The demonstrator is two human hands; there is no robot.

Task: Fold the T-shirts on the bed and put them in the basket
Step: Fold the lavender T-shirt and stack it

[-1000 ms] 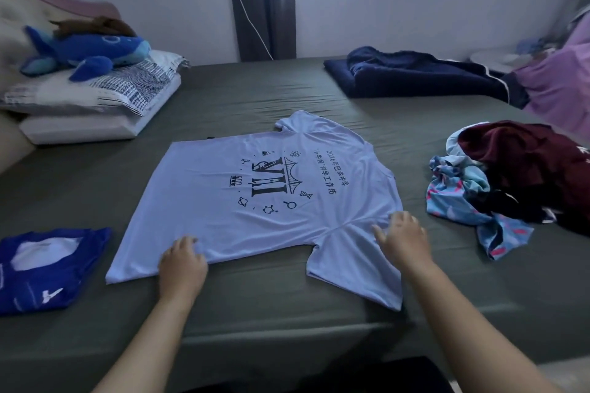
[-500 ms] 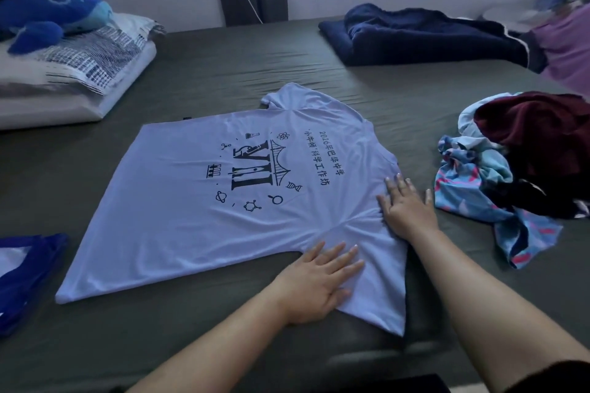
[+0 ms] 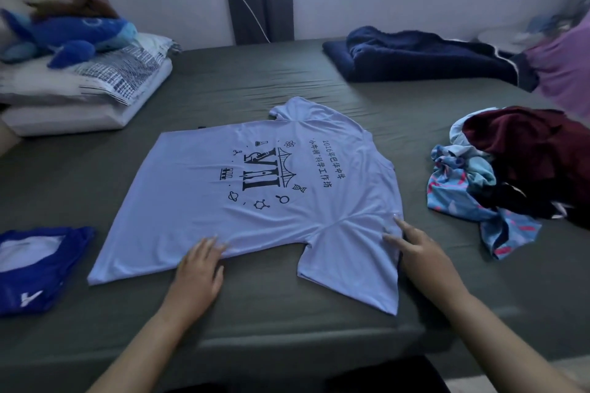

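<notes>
A pale lilac T-shirt with a black printed graphic lies flat on the grey bed, collar towards the right. My left hand rests on its near side edge, fingers fairly straight. My right hand touches the fabric at the shoulder, beside the near sleeve, fingers extended. A folded blue T-shirt lies at the near left. A heap of unfolded clothes, dark red and patterned light blue, sits to the right. No basket is in view.
Pillows with a blue plush toy lie at the far left. A dark navy blanket and purple fabric lie at the far right. The bed's front edge runs just under my forearms.
My left hand has slid left from the near sleeve to the shirt's side edge. My right hand has shifted slightly towards me along the shoulder. The view has tilted up.
</notes>
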